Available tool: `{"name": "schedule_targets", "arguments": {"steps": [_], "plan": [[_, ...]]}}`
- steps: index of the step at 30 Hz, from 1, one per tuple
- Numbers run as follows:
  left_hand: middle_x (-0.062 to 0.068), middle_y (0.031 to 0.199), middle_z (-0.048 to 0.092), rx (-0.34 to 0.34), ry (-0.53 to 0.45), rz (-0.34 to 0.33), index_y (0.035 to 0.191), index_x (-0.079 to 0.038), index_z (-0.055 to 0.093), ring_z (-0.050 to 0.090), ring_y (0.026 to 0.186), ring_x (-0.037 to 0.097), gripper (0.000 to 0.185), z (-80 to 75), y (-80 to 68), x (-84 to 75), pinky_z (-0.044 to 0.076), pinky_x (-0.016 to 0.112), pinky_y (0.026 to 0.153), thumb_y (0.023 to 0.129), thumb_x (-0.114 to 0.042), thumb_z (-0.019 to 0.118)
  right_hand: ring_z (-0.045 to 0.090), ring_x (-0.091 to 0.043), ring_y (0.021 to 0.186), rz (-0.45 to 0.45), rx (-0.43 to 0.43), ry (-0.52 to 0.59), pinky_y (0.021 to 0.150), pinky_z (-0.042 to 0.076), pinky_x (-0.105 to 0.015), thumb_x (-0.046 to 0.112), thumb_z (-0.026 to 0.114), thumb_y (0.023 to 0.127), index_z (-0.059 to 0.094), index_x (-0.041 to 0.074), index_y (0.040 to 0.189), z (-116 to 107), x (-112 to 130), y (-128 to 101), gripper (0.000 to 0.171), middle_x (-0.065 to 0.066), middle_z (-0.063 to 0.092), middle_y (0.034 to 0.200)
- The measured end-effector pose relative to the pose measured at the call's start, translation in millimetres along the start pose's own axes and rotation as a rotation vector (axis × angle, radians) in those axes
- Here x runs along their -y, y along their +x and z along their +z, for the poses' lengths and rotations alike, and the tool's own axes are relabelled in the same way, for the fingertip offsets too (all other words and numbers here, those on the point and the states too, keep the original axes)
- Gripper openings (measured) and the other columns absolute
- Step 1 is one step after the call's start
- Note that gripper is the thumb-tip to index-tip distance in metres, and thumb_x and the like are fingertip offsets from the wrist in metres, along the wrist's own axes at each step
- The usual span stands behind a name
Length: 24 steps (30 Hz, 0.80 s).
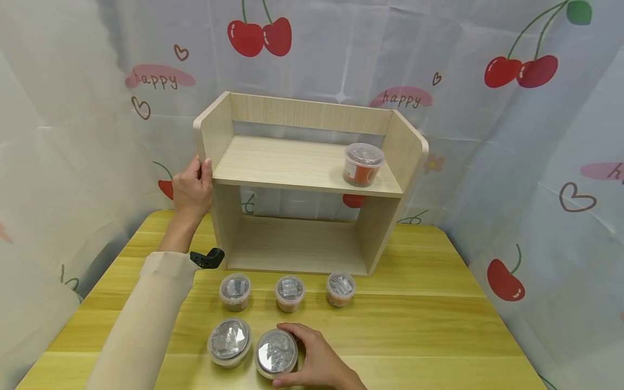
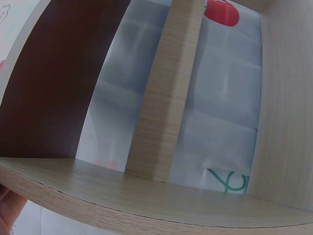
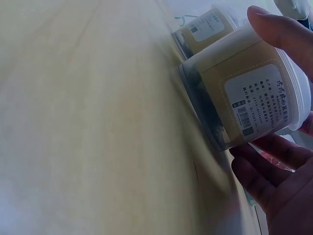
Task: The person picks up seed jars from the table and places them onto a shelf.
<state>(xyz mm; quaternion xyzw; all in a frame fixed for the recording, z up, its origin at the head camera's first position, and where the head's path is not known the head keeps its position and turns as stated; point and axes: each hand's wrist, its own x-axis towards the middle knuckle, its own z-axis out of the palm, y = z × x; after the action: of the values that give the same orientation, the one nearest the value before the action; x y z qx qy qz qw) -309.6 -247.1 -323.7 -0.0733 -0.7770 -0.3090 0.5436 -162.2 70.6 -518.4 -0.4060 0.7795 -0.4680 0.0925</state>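
Observation:
My left hand (image 1: 192, 188) grips the left side panel of a pale wooden two-tier shelf (image 1: 292, 184), near its upper board; in the left wrist view only a bit of that hand (image 2: 10, 211) shows beside the panel edge. My right hand (image 1: 319, 357) holds a round clear-lidded plastic tub (image 1: 276, 353) at the table's near side, thumb and fingers on opposite sides. The right wrist view shows a white barcode label on this tub (image 3: 244, 93). A similar large tub (image 1: 229, 342) stands just left of it.
Three smaller tubs, left (image 1: 235, 291), middle (image 1: 290, 293) and right (image 1: 340, 288), stand in a row before the shelf on the yellow wooden table (image 1: 429, 325). Another tub (image 1: 363, 164) with an orange label sits at the upper board's right end. A cherry-printed curtain (image 1: 331, 65) hangs behind.

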Motion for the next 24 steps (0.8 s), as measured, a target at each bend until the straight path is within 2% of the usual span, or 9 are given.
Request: {"name": "schedule_targets", "arguments": {"steps": [4, 12, 18, 24], "plan": [[0.017, 0.059, 0.045, 0.006, 0.003, -0.005, 0.08, 0.006, 0.051, 0.043, 0.051, 0.03, 0.028, -0.2, -0.6, -0.3, 0.03, 0.035, 0.051, 0.101, -0.014, 0.053, 0.055, -0.011, 0.119, 0.0, -0.006, -0.005, 0.1, 0.044, -0.033, 0.04, 0.084, 0.077, 0.049, 0.009, 0.142, 0.3, 0.3, -0.1, 0.081, 0.006, 0.056, 0.135], [0.018, 0.059, 0.046, 0.013, 0.001, 0.003, 0.081, 0.007, 0.051, 0.043, 0.051, 0.03, 0.028, -0.5, -0.6, -0.4, 0.031, 0.033, 0.05, 0.101, -0.014, 0.053, 0.056, -0.009, 0.116, 0.026, -0.02, -0.008, 0.098, 0.046, -0.032, 0.041, 0.085, 0.076, 0.049, 0.008, 0.141, 1.5, 0.6, -0.9, 0.081, 0.006, 0.057, 0.134], [0.021, 0.063, 0.05, 0.017, -0.001, -0.037, 0.085, 0.007, 0.054, 0.046, 0.054, 0.033, 0.028, -0.5, -1.1, -0.8, 0.032, 0.035, 0.053, 0.101, -0.016, 0.053, 0.057, -0.007, 0.109, 0.027, -0.068, 0.001, 0.09, 0.048, -0.029, 0.038, 0.088, 0.072, 0.051, 0.006, 0.14, -1.1, 3.5, 0.1, 0.083, 0.005, 0.06, 0.128], [0.019, 0.061, 0.048, 0.018, 0.004, -0.025, 0.084, 0.007, 0.053, 0.044, 0.053, 0.031, 0.029, -0.8, -1.3, -0.8, 0.03, 0.033, 0.052, 0.102, -0.016, 0.052, 0.058, -0.009, 0.11, 0.005, -0.109, 0.016, 0.089, 0.051, -0.029, 0.035, 0.089, 0.072, 0.05, 0.002, 0.138, -5.0, 4.3, 3.0, 0.083, 0.001, 0.06, 0.127]]}}
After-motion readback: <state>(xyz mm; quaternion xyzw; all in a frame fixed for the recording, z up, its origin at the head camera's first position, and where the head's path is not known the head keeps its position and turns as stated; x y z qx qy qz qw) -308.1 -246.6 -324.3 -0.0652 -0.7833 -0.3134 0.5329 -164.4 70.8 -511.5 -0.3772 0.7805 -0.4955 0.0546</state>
